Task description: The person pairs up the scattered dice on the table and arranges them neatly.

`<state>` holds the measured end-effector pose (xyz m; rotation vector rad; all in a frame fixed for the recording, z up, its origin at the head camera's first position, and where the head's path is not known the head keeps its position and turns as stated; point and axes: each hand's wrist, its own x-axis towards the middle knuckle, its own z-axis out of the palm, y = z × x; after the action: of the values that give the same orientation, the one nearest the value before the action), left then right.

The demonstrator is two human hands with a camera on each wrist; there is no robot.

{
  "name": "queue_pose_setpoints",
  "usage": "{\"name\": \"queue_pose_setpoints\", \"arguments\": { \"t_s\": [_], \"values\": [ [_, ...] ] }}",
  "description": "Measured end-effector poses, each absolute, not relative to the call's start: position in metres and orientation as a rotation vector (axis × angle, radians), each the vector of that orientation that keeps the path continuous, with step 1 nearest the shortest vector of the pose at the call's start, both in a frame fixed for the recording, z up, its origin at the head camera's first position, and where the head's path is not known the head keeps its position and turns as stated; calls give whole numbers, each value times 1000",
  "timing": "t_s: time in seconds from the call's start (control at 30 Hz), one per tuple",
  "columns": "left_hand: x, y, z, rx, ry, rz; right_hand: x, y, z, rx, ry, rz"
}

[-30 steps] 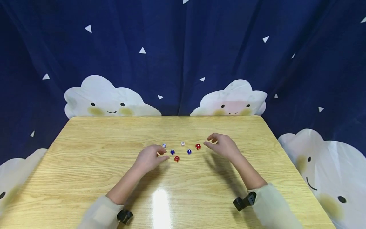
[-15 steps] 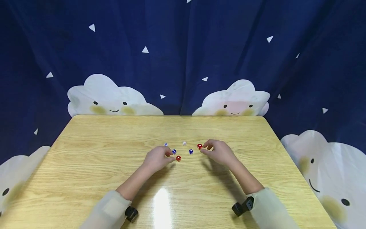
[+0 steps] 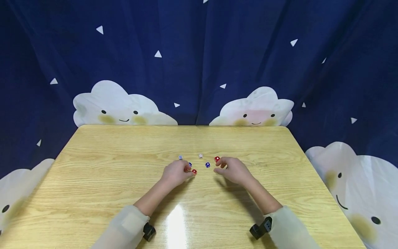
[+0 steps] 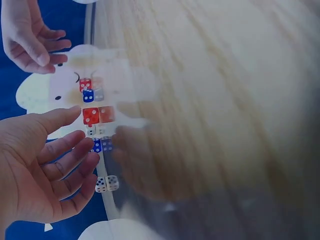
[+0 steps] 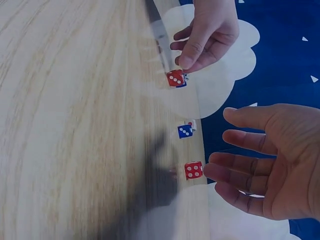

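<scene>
Several small dice lie in a loose group mid-table. My left hand (image 3: 176, 173) hovers with bent, parted fingers at the near red die (image 3: 194, 172); in the left wrist view its thumb tip comes close to that red die (image 4: 90, 116). Its fingers partly cover a blue die (image 3: 190, 164). On the other side my right hand (image 3: 234, 170) has loosely bent fingers and nothing in its grasp. It overlaps the far red die (image 3: 217, 159) in the head view, with its thumb pointing toward another blue die (image 3: 207, 165).
Two white dice sit behind the others, one at the left (image 3: 180, 157) and another white die (image 3: 200, 156) in the middle. The pale wooden table (image 3: 109, 155) ends at a dark blue curtain (image 3: 186, 52) printed with clouds. A bright reflection marks the tabletop near the front.
My left hand has moved right, up to the near red die. The right hand has come leftward and nearer, past the far red die. The dice stay put while the head view shifts slightly.
</scene>
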<state>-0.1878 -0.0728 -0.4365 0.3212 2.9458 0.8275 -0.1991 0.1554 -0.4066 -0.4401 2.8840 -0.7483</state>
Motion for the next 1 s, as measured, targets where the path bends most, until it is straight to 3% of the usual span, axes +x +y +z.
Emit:
{"name": "queue_pose_setpoints", "arguments": {
  "t_s": [0.6, 1.0],
  "values": [
    [-194, -63, -443, 322, 2951, 758, -198, 147, -416, -513, 2870, -766],
    [-180, -71, -438, 487, 2912, 772, -194, 140, -417, -544, 2866, -792]
  ]
}}
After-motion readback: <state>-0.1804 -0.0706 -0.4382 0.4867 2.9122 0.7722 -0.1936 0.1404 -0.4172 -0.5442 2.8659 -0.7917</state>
